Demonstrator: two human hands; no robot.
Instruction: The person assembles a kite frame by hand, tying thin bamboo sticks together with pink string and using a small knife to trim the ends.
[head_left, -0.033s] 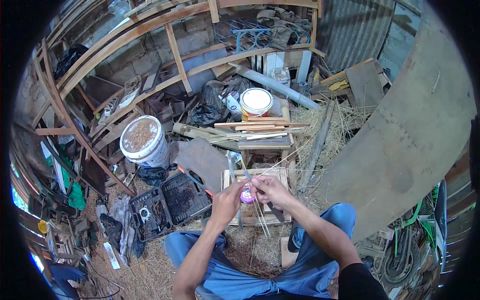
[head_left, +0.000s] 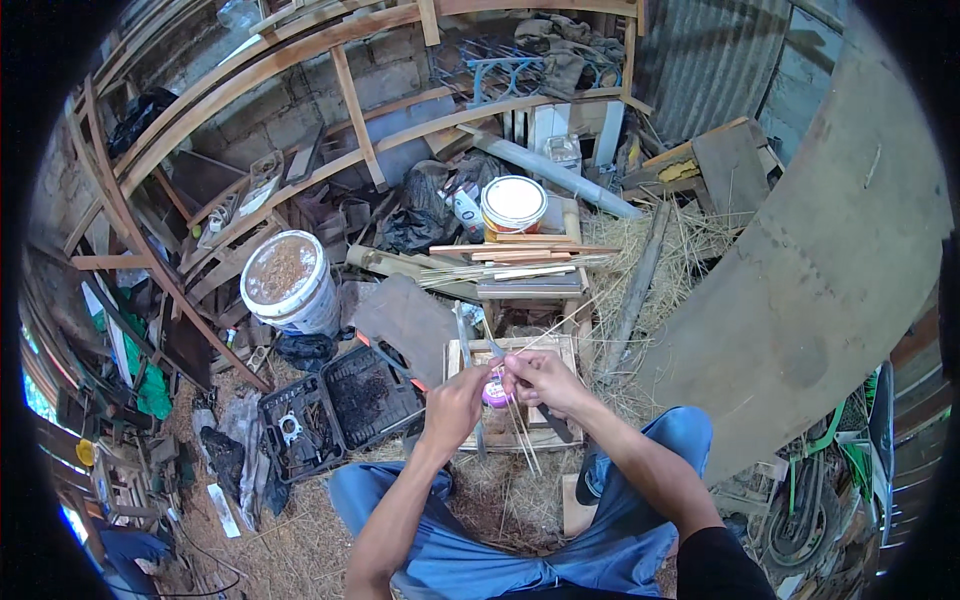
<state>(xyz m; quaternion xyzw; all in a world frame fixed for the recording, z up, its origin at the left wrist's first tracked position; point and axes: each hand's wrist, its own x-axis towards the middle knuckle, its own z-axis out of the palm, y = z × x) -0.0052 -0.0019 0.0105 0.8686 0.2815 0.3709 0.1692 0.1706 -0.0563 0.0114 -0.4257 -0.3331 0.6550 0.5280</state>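
Near the middle, we pinch thin sticks [head_left: 524,440] in our left hand [head_left: 455,403] and right hand [head_left: 547,383], held close together. Just below them shows a round purple item [head_left: 495,394], within a low wooden frame [head_left: 568,356]. Wood strips [head_left: 530,256] lie on the far desk [head_left: 525,291]; an open toolbox [head_left: 332,415] rests left.

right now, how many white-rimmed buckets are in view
2: one bucket stands left of the wooden strips, brown bits on top; a second bucket with a white top is behind those strips. More may be hidden.
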